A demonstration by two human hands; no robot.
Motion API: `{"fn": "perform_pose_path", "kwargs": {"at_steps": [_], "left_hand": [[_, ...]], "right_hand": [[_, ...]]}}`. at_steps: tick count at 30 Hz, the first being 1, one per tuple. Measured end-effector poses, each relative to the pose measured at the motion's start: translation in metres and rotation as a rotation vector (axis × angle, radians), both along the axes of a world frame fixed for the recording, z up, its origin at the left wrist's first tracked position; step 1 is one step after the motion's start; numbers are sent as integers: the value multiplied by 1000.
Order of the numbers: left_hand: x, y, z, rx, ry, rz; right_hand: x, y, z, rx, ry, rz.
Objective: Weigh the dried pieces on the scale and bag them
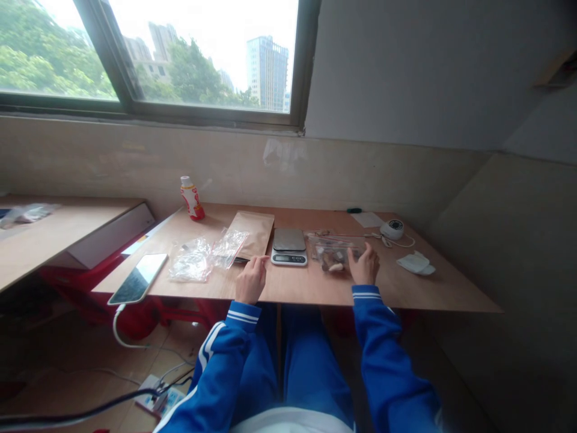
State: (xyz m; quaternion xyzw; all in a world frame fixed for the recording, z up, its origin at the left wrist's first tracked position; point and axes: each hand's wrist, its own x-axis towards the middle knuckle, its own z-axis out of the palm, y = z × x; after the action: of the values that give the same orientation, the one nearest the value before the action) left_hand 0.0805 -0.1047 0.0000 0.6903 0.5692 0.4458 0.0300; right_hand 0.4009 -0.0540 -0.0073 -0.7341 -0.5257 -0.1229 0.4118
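- The clear plastic pack [334, 252] of brown and pale pieces lies on the wooden desk [406, 288], just ahead of the right hand [363, 266]; the pieces are too small in this view to name with any confidence.
- The right hand is open, with its fingers spread and slightly curved. Its fingertips are at the near side of the pack, touching it or very nearly so, and it does not appear to have hold of anything.
- The left hand [251, 279] rests low by the desk's near edge, with its fingers loosely curled and nothing in them. Its fingertips [265, 260] are just beside the digital kitchen scale [289, 247].
- The scale stands between the two hands, nearer the pack than the left hand.
- Beyond the left hand are a kraft paper bag [255, 234] and two crumpled clear plastic bags [192, 260], with a red-and-white bottle [192, 198] farther off by the wall.
- Farther left of that hand, a tablet [137, 278] lies at the desk's edge with a white cable [116, 325] hanging down from it.
- Beyond the right hand are a white dome camera [392, 229] and a sheet of paper [367, 219]; a white folded item [417, 263] lies out to that hand's right.
- Both forearms are in blue tracksuit sleeves [381, 343] with white stripes.
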Motion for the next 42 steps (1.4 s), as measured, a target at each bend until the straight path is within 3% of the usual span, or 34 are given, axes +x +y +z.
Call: {"fn": "perform_pose_path", "kwargs": {"at_steps": [3,8,11,16,19,21,27,30,33,37,42], "left_hand": [[-4,-1,-8,-16,103,35],[-12,-2,-12,-69,297,122],[-21,-2,-11,-69,372,162],[-43,6,-9,-90,388,272],[-56,16,-10,-138,423,282],[-63,24,-13,-170,478,267],[-79,52,-15,-278,527,266],[-84,63,-11,-197,485,264],[-84,66,-7,-97,458,200],[-78,63,-6,30,445,157],[-73,61,10,137,396,173]], "right_hand": [[-23,-10,-25,8,-56,98],[-63,-10,-51,-416,-112,131],[-69,8,-51,-553,-123,120],[-62,49,-36,-643,-132,133],[-69,58,-27,-598,-113,132],[-82,53,-26,-515,-121,213],[-148,2,-38,-343,-99,766],[-181,-22,-39,-291,-80,1036],[-210,-32,-30,-267,-112,1191],[-239,-34,-18,-170,-263,1132],[-255,-41,-29,-124,-422,927]]}}
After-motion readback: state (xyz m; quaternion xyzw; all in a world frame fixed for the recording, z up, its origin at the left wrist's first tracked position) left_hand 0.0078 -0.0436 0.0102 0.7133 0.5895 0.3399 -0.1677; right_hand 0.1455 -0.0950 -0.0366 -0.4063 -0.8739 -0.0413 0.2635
